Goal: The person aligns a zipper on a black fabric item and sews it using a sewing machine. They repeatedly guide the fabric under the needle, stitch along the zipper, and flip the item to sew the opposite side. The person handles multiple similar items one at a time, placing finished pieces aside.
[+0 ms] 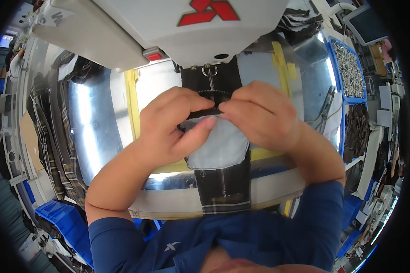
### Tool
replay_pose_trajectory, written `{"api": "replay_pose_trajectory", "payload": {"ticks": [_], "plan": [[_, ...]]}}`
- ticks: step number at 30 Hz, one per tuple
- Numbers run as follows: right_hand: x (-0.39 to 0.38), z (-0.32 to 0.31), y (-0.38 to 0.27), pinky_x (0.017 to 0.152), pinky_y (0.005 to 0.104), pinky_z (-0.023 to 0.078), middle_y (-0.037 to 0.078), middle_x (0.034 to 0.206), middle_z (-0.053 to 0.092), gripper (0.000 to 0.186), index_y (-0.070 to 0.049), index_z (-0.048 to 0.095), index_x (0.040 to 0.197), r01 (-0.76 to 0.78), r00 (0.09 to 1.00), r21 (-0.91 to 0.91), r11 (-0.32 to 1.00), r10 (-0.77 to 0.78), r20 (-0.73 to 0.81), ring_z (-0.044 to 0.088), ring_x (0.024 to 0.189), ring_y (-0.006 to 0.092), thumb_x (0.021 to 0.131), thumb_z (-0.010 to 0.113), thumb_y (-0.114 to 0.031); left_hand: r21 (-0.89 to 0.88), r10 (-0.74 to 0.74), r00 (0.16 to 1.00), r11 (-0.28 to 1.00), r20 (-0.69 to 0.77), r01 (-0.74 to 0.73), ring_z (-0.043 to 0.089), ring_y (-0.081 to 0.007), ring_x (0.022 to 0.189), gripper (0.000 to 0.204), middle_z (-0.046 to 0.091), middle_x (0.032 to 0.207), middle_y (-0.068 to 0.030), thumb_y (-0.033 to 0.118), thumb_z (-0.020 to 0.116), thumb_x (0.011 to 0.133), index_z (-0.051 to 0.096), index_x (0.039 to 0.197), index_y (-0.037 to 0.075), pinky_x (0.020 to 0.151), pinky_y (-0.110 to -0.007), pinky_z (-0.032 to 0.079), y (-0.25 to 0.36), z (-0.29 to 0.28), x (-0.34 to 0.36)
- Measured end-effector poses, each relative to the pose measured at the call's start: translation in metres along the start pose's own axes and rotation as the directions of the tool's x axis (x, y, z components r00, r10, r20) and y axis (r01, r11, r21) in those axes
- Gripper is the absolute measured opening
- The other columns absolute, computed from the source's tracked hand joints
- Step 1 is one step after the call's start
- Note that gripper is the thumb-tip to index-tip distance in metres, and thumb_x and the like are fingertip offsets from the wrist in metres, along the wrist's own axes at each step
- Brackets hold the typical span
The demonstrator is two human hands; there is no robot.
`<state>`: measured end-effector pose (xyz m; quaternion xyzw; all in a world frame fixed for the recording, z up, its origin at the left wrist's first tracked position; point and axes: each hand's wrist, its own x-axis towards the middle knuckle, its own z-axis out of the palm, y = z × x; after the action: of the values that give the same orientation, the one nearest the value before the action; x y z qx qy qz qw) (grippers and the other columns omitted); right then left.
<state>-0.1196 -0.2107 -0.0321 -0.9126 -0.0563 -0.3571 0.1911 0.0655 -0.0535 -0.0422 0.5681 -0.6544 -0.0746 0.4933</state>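
A dark fabric strip (222, 193) with plaid at its near end lies lengthwise under the white machine head (200, 41). It carries a metal ring (209, 71), metal zippers (211, 83) and a pale grey pocket piece (216, 150). My left hand (171, 120) grips the dark zippered edge above the pale piece, index and thumb curled at it. My right hand (259, 113) pinches the same edge just to the right, fingertips near the zipper opening. The layers between my fingertips are partly hidden.
A shiny metal worktable (91, 127) with yellow tape surrounds the work. At right are scissors (324, 107), a blue tray of metal parts (346, 68) and another of dark pieces (355, 132). Folded plaid fabric (54, 136) and a blue bin (64, 223) are at left.
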Motion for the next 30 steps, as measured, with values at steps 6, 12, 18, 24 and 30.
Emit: {"api": "replay_pose_trajectory", "payload": {"ticks": [6, 12, 18, 24, 30], "plan": [[0.0015, 0.0, 0.0002, 0.065, 0.0374, 0.056, 0.009, 0.092, 0.067, 0.021, -0.004, 0.074, 0.1, -0.085, 0.996, 0.09, 0.992, 0.083, 0.027, 0.068, 0.077, 0.0268, 0.082, 0.085, -0.005, 0.011, -0.066, 0.998, 0.998, 0.009, 0.066, 0.07, -0.0269, 0.076, 0.018, 0.074, 0.088, -0.0125, 0.002, 0.084, 0.078, 0.077, 0.094, 0.003, 0.066, -0.035, 0.056, 0.0008, 0.0034, -0.0033], [0.0018, 0.0001, 0.0006, 0.065, 0.0371, 0.056, 0.008, 0.091, 0.066, 0.022, -0.005, 0.074, 0.1, -0.12, 0.992, 0.115, 0.986, 0.115, 0.051, 0.068, 0.077, 0.0264, 0.081, 0.086, -0.006, -0.099, -0.162, 0.986, 0.981, 0.04, 0.166, 0.07, -0.0256, 0.074, 0.016, 0.074, 0.087, -0.0122, 0.001, 0.082, 0.08, 0.077, 0.095, 0.001, 0.066, -0.033, 0.055, 0.0012, 0.0017, -0.0019], [0.0009, 0.0019, 0.0012, 0.065, 0.0374, 0.055, 0.009, 0.091, 0.068, 0.019, -0.006, 0.075, 0.099, -0.188, 0.982, 0.171, 0.967, 0.178, 0.07, 0.068, 0.076, 0.0273, 0.082, 0.085, -0.006, -0.114, -0.219, 0.973, 0.967, 0.071, 0.226, 0.07, -0.0231, 0.076, 0.012, 0.074, 0.088, -0.0123, 0.001, 0.079, 0.084, 0.077, 0.095, -0.001, 0.068, -0.032, 0.054, 0.0026, 0.0004, -0.0026], [0.0004, 0.001, 0.004, 0.064, 0.0371, 0.054, 0.01, 0.089, 0.07, 0.017, -0.005, 0.077, 0.1, -0.403, 0.913, 0.262, 0.877, 0.368, 0.176, 0.068, 0.075, 0.0279, 0.086, 0.084, -0.01, -0.094, -0.322, 0.94, 0.939, 0.111, 0.332, 0.068, -0.0197, 0.077, 0.009, 0.074, 0.088, -0.0104, 0.001, 0.078, 0.087, 0.076, 0.096, -0.001, 0.069, -0.03, 0.052, 0.0081, -0.0011, -0.0018], [0.0026, 0.005, 0.0043, 0.063, 0.0358, 0.052, 0.01, 0.085, 0.071, 0.011, -0.004, 0.077, 0.096, -0.536, 0.844, 0.393, 0.747, 0.474, 0.25, 0.068, 0.072, 0.0273, 0.09, 0.079, -0.012, -0.122, -0.391, 0.915, 0.908, 0.096, 0.401, 0.068, -0.022, 0.073, 0.009, 0.073, 0.084, -0.0104, 0.004, 0.079, 0.087, 0.078, 0.095, 0.001, 0.065, -0.033, 0.052, 0.0064, 0.0022, -0.0021]]}}
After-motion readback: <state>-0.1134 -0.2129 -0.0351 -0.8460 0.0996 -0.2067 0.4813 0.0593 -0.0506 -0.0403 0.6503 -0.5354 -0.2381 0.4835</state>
